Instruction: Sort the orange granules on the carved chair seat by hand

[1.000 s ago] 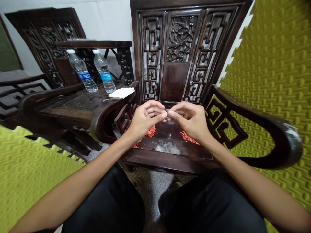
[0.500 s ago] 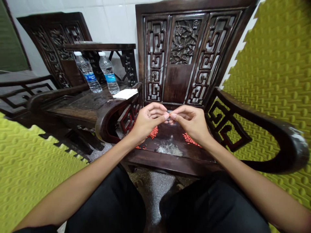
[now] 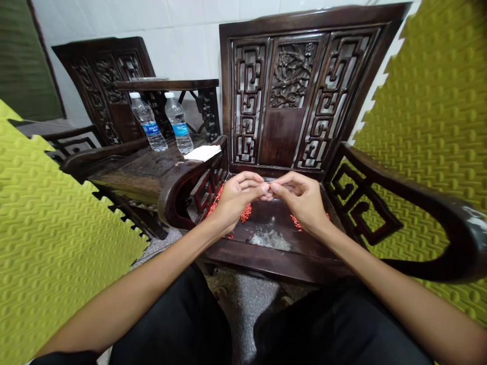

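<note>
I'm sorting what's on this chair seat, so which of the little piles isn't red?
The pale whitish pile, in the middle near the front edge of the seat. The left red pile and right red pile on either side of it are orange-red.

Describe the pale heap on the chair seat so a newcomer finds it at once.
Find the carved dark wooden chair at centre. On its seat, near the front edge, below the left hand and right hand, lies the whitish heap. The red pieces on either side are bright; it alone is pale.
</note>
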The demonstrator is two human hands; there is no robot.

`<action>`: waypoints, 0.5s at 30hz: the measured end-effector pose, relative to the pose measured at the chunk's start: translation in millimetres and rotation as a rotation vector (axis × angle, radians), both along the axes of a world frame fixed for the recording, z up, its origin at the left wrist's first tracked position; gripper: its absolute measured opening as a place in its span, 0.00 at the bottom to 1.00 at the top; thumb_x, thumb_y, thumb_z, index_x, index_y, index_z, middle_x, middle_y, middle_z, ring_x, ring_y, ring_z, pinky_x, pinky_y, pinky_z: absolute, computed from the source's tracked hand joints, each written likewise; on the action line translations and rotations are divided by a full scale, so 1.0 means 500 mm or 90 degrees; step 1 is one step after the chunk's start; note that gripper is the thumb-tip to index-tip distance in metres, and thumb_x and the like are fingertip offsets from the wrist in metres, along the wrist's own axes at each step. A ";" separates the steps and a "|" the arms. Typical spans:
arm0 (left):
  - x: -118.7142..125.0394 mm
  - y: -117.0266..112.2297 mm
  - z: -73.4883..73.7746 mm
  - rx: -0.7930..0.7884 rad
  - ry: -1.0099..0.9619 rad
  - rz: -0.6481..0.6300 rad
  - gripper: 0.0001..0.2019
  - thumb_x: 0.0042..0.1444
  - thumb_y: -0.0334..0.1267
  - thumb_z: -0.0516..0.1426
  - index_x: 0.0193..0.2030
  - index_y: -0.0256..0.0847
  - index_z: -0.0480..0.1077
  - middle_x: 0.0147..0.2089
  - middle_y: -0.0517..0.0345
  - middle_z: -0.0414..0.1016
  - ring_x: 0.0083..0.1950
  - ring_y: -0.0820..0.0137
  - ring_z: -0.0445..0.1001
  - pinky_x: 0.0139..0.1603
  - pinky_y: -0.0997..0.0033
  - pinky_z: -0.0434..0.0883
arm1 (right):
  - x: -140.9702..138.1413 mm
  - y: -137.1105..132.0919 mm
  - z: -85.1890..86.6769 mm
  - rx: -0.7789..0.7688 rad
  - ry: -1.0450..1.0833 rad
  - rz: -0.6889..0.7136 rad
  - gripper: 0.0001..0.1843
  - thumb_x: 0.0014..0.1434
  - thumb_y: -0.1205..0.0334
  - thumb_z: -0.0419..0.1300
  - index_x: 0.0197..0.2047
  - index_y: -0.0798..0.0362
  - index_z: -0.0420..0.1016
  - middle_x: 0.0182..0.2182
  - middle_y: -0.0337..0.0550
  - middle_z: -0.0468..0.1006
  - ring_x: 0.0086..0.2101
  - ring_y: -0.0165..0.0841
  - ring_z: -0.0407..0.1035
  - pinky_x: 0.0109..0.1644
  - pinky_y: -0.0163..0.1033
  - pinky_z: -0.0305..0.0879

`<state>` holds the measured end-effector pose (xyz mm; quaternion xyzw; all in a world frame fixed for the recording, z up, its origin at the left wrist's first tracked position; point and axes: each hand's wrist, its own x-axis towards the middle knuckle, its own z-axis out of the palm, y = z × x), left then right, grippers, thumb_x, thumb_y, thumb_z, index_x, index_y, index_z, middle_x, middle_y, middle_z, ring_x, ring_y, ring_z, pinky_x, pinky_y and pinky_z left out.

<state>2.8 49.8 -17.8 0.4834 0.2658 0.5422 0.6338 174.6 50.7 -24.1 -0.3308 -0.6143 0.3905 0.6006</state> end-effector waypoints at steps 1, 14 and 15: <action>0.000 0.000 -0.001 -0.004 -0.002 0.001 0.20 0.46 0.36 0.75 0.41 0.34 0.72 0.33 0.58 0.81 0.34 0.72 0.81 0.44 0.69 0.79 | 0.000 0.001 0.000 -0.001 -0.002 0.000 0.19 0.48 0.47 0.78 0.32 0.52 0.81 0.27 0.41 0.84 0.27 0.34 0.80 0.37 0.41 0.82; -0.006 0.010 -0.004 0.034 0.024 0.024 0.19 0.48 0.38 0.74 0.41 0.36 0.73 0.34 0.58 0.80 0.35 0.73 0.80 0.43 0.70 0.78 | 0.014 0.007 -0.001 -0.025 0.017 0.073 0.17 0.54 0.51 0.75 0.41 0.52 0.82 0.33 0.42 0.85 0.32 0.34 0.82 0.43 0.44 0.84; -0.006 0.011 -0.005 0.041 0.031 0.028 0.19 0.48 0.38 0.74 0.41 0.36 0.73 0.35 0.58 0.80 0.35 0.73 0.80 0.44 0.70 0.78 | 0.013 0.006 0.001 -0.024 0.012 0.070 0.17 0.54 0.50 0.75 0.40 0.52 0.82 0.33 0.42 0.86 0.32 0.35 0.82 0.44 0.45 0.84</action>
